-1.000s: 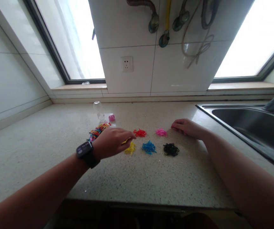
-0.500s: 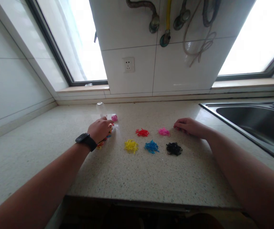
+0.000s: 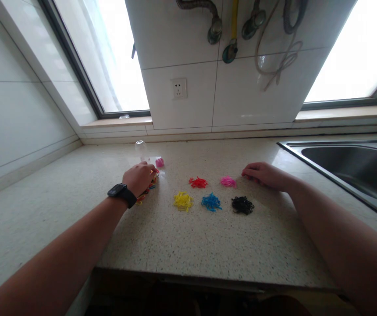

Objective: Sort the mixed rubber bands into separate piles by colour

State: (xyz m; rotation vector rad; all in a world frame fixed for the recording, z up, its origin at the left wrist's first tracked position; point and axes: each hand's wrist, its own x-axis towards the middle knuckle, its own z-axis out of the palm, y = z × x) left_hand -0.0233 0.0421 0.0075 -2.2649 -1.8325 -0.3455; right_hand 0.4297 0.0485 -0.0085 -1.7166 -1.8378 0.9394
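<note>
My left hand (image 3: 138,177), with a black watch on its wrist, lies over a mixed-colour heap of small rubber bands (image 3: 145,192), fingers curled down into it; what they pinch is hidden. Five sorted little piles lie to the right: red (image 3: 198,182), pink (image 3: 228,181), yellow (image 3: 183,201), blue (image 3: 211,202) and black (image 3: 243,205). My right hand (image 3: 265,175) rests on the counter just right of the pink pile, fingers curled together, with nothing visible in them.
A clear small bottle (image 3: 141,150) lies on its side behind the heap, with a pink cap (image 3: 159,162) beside it. A steel sink (image 3: 353,169) fills the right side. The counter's front edge (image 3: 208,281) runs close below. A wall socket (image 3: 178,88) and hoses are on the tiles.
My left hand went from the yellow pile back left to the mixed heap and now rests on it. The right hand stayed put. The camera shifted slightly.
</note>
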